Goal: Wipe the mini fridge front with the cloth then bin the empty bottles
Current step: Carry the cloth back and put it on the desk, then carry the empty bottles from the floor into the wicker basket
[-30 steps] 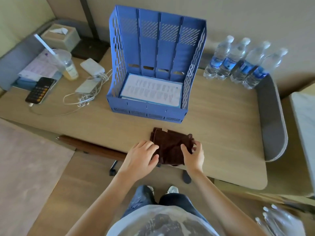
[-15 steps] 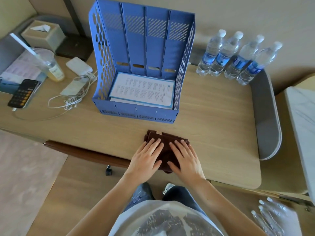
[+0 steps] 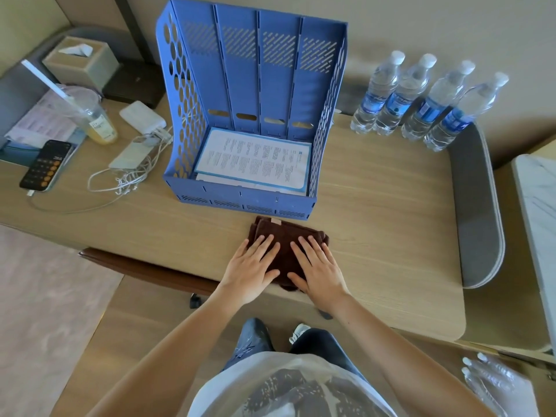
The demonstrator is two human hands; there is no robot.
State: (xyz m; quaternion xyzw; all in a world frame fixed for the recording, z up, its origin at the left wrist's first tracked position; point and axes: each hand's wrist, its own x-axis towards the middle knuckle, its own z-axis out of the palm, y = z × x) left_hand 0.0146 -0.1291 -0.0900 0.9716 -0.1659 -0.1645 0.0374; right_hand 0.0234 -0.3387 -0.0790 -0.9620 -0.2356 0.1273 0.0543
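Note:
A folded dark brown cloth [image 3: 282, 236] lies on the wooden desk [image 3: 376, 236] near its front edge, just in front of a blue file rack. My left hand [image 3: 251, 269] lies flat on the cloth's left half with straight fingers. My right hand [image 3: 319, 269] lies flat on its right half the same way. Several clear water bottles [image 3: 421, 100] with blue labels stand in a row at the back right of the desk. More clear bottles [image 3: 487, 380] show at the bottom right, low beside the desk. No mini fridge is in view.
The blue file rack [image 3: 249, 115] holds a printed sheet. Left of it lie white chargers with tangled cables [image 3: 135, 158], a phone [image 3: 45, 165], a plastic cup with a straw [image 3: 93, 118] and a tissue box [image 3: 79, 60]. A grey padded panel [image 3: 478, 206] edges the desk's right side.
A second ago both hands gripped the cloth's near edges with curled fingers. They have since flattened on top of it, and the view has moved closer.

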